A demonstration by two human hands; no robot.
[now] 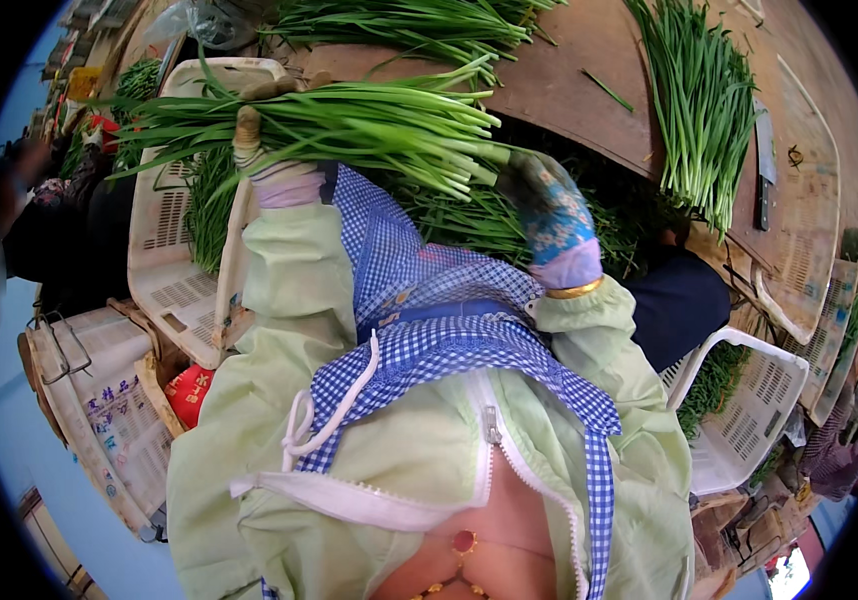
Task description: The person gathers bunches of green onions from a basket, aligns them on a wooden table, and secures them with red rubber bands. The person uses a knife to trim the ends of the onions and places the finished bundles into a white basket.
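A bunch of long, flat green leaves with pale stems, apparently garlic chives [369, 124], lies sideways above my lap. My left hand [253, 124], in a soiled striped glove, is closed around its leafy part. At the pale cut ends my right hand [538, 180], in a dirty glove with a blue floral cuff, has its fingers closed on a few stem ends [490, 161]. Its fingertips are partly hidden. Loose green leaves [474, 221] lie beneath the bunch, beside my blue checked apron [399, 232].
Ahead, a brown board [571, 67] bears a chive pile [406, 30], another bunch [706, 120] and a black-handled knife [765, 165]. Plastic crates stand on my left [174, 225] and right [755, 420], both with greens inside. A person in dark clothing [61, 217] is at far left.
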